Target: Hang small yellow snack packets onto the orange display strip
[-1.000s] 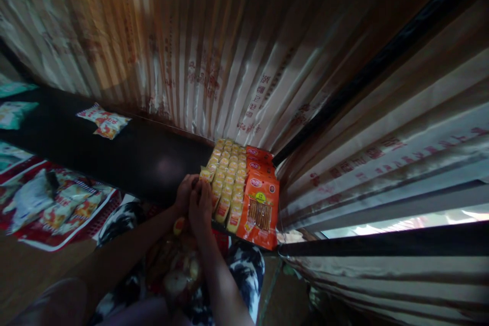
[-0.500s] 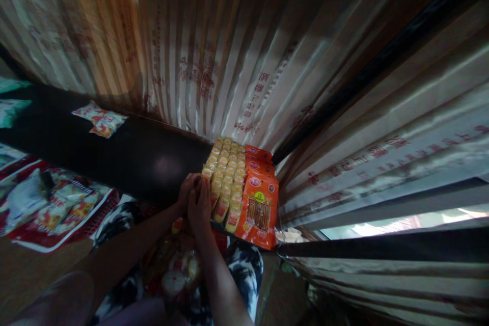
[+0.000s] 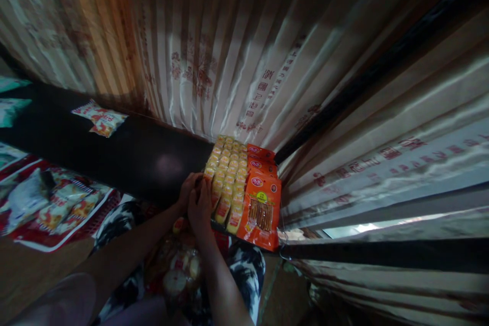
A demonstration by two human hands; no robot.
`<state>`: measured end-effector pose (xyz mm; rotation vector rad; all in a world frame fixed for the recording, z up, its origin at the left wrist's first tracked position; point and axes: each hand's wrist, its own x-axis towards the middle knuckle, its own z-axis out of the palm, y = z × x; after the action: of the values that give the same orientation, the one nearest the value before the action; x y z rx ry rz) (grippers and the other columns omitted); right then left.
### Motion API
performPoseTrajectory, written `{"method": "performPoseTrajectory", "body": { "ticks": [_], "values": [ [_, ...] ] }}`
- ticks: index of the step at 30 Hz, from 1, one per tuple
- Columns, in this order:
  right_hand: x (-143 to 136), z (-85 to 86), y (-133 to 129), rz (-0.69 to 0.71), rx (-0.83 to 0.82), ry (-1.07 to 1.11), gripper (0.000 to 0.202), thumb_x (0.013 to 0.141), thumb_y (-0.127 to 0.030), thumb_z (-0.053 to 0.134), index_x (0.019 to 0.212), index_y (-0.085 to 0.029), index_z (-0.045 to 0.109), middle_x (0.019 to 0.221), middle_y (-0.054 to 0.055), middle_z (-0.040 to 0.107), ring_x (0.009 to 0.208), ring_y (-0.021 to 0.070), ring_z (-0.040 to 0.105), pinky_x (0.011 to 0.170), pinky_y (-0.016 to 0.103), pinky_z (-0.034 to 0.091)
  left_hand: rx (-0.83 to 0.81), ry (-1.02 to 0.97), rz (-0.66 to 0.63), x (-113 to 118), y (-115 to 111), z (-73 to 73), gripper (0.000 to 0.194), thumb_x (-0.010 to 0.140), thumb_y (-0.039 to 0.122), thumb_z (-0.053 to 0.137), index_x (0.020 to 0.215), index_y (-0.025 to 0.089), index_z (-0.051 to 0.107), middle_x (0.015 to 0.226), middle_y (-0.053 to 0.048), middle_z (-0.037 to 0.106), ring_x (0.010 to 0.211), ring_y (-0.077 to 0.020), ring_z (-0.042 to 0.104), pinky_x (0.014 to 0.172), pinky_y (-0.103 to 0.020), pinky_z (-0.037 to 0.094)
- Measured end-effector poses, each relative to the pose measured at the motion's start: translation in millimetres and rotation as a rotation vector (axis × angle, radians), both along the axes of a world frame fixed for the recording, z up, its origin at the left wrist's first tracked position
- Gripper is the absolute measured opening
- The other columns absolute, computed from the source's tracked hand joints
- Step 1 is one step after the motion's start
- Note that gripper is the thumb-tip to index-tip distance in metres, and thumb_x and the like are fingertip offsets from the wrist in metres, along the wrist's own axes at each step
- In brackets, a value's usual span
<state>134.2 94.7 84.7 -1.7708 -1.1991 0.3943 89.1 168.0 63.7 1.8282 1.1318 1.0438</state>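
The striped curtain (image 3: 267, 51) fills the far and right of the view, hanging in folds with red print down several of them. Below it runs the dark shelf (image 3: 126, 153), left to right, its right end butted against the curtain.

On that right end lie the yellow snack packets (image 3: 228, 175), laid in overlapping rows running from far to near, so each packet's face shows. Just right of them, touching, sit the orange snack bags (image 3: 262, 198), also overlapped, the nearest one overhanging the shelf's near edge.

To the left, below the shelf, a red tray (image 3: 57, 214) holds mixed packets; two loose packets (image 3: 100, 118) lie far left on the shelf, well apart from the rows.

Your right hand (image 3: 199, 209) and left hand (image 3: 187, 191) meet at the near left corner of the yellow rows, fingers bunched at a packet there. It's too dark to tell whether either hand actually pinches it. A bag of packets (image 3: 179, 270) rests in your lap, just below both wrists, within easy reach.
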Motion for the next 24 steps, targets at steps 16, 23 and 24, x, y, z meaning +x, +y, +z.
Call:
{"method": "performPoseTrajectory", "body": {
  "ticks": [16, 23, 24],
  "values": [
    [-1.2, -5.5, -3.9, 0.019, 0.028, -0.057, 0.052, 0.086, -0.028, 0.041, 0.134, -0.007, 0.044, 0.142, 0.019, 0.041, 0.136, 0.0267, 0.033, 0.108, 0.049, 0.031, -0.016, -0.030, -0.058, -1.9, -0.6, 6.0, 0.032, 0.077, 0.028, 0.049, 0.105, 0.018, 0.060, 0.099, -0.006, 0.063, 0.092, -0.0192, 0.059, 0.088, -0.035, 0.048],
    [-2.0, 0.1, -9.0, 0.037, 0.058, -0.051, 0.050, 0.086, -0.026, 0.041, 0.132, -0.008, 0.045, 0.141, 0.018, 0.043, 0.134, 0.0250, 0.036, 0.107, 0.047, 0.033, -0.031, -0.001, -0.029, -2.1, -0.7, 4.9, 0.031, 0.076, 0.023, 0.050, 0.105, 0.020, 0.060, 0.098, -0.004, 0.062, 0.093, -0.0182, 0.058, 0.087, -0.034, 0.048],
    [-2.1, 1.7, -9.7, 0.037, 0.058, -0.047, 0.050, 0.086, -0.026, 0.040, 0.132, -0.008, 0.046, 0.141, 0.018, 0.043, 0.134, 0.0250, 0.037, 0.107, 0.047, 0.033, -0.034, 0.011, -0.028, -2.1, -0.9, 5.9, 0.030, 0.076, 0.023, 0.050, 0.104, 0.019, 0.060, 0.098, -0.004, 0.062, 0.093, -0.0182, 0.058, 0.087, -0.034, 0.049]
  ]
}}
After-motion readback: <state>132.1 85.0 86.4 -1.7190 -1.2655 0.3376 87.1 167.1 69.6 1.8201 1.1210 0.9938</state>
